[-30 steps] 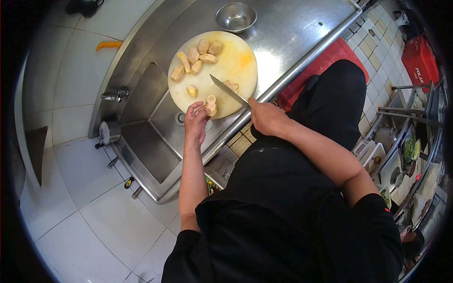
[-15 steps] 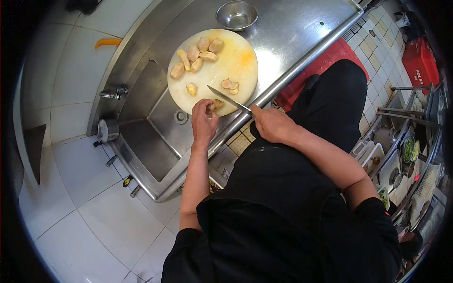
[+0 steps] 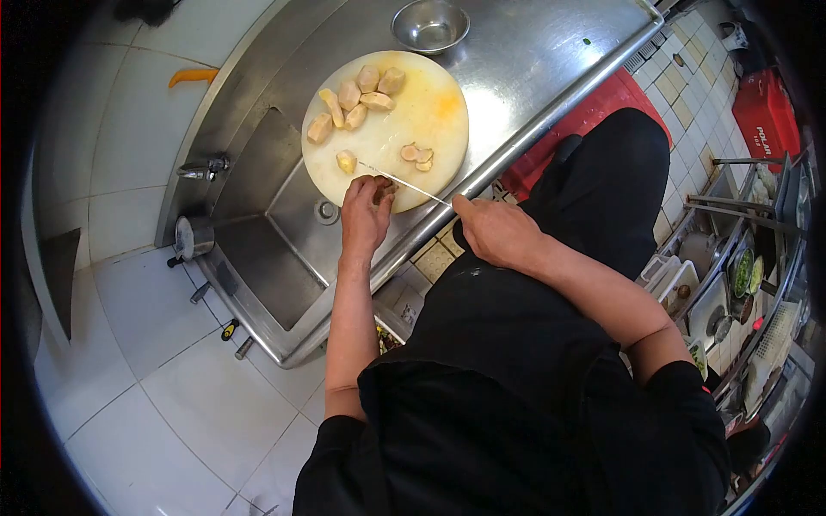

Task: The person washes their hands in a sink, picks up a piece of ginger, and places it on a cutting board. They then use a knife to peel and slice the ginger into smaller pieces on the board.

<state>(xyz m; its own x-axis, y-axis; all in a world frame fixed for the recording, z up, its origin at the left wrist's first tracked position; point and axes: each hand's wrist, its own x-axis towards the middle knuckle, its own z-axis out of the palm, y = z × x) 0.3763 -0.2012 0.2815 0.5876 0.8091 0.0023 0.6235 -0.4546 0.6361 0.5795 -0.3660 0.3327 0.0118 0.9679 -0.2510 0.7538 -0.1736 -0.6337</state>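
A round white cutting board (image 3: 422, 103) lies across the sink edge, stained yellow at one side. My right hand (image 3: 499, 230) is closed round the handle of a kitchen knife (image 3: 417, 188), whose blade shows as a thin line over the board's near part. At the board's near edge my left hand (image 3: 366, 213) has its fingers curled on a piece of brownish ginger, mostly hidden by fingers and blade. Several peeled ginger pieces (image 3: 348, 95) are grouped on the far left of the board. A small ginger piece (image 3: 346, 161) lies beyond my left fingers, and some ginger slices (image 3: 417, 156) sit to the right.
A steel bowl (image 3: 430, 26) stands on the metal counter beyond the board. The sink basin (image 3: 267, 267) with its faucet (image 3: 204, 168) is at the left. A red container (image 3: 615, 103) is below the counter edge, and shelves with food trays (image 3: 714, 310) stand at the right.
The knife has moved slightly left, nearer my left fingers, and its blade has turned from showing its flat side to nearly edge-on. My left hand has shifted slightly left.
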